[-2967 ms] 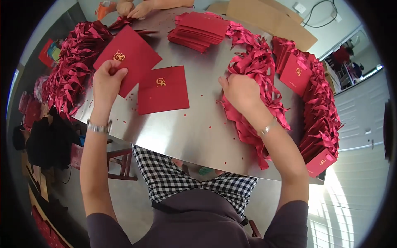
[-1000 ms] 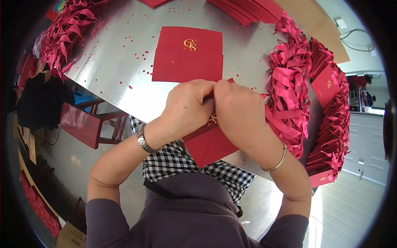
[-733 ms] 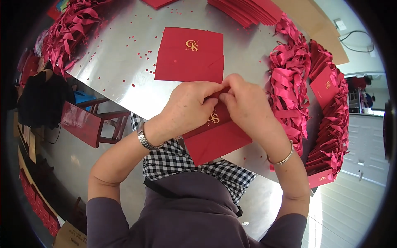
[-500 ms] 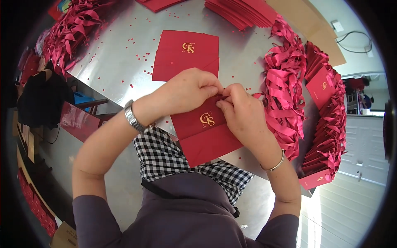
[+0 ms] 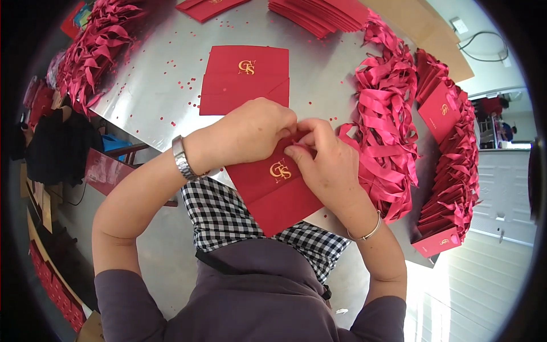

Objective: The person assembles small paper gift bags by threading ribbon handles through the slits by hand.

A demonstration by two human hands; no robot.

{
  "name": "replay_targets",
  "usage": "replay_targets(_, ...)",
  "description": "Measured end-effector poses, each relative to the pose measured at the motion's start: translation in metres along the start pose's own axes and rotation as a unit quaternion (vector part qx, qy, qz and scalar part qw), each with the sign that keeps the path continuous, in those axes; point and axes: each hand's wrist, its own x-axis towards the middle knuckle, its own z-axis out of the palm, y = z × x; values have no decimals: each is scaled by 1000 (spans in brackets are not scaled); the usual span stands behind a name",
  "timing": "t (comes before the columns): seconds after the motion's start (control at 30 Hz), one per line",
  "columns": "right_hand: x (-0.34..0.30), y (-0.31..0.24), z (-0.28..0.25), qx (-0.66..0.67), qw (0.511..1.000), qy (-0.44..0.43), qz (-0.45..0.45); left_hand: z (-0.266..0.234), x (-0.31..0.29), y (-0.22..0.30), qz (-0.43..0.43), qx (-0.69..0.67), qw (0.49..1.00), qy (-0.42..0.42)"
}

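Observation:
A flat, folded red paper bag [image 5: 274, 196] with a gold emblem lies tilted at the near table edge, its lower corner hanging over my lap. My left hand [image 5: 259, 131], wearing a metal watch, is closed with its fingertips pinched at the bag's upper edge. Close beside it, my right hand [image 5: 330, 165] pinches the same edge between thumb and forefinger. Both sets of fingertips nearly meet, and whatever small part is between them is hidden. Pink ribbon [image 5: 348, 137] shows just behind my right hand. A second flat red bag [image 5: 245, 85] lies beyond my hands.
Pink ribbons [image 5: 387, 114] are heaped along the right side, beside a long row of red bags with ribbons [image 5: 453, 171]. More ribbons [image 5: 97, 51] hang over the far left corner. A stack of red bags [image 5: 319, 14] is at the back. Small red paper dots litter the metal table [image 5: 148, 108].
Both hands stay at the bag's upper edge and have shifted slightly left and down in view with the bag. More pink ribbon shows behind my right hand.

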Motion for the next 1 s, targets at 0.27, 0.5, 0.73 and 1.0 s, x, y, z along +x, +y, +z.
replay_targets(0.27, -4, 4, 0, -165, 984, 20, -63, -8, -22, -17, -98, 229, 964, 87)
replay_targets(0.5, -7, 1, 3, -156, 986, 11, -64, -31, -68, -29, -147, 246, 934, 215)
replay_targets(0.73, -2, -5, -5, -170, 983, 19, -72, 14, -91, 51, -204, 97, 962, 154)
replay_targets(1.0, -6, -4, -51, -109, 991, -54, -59, 27, -88, 42, -272, 75, 937, 205)
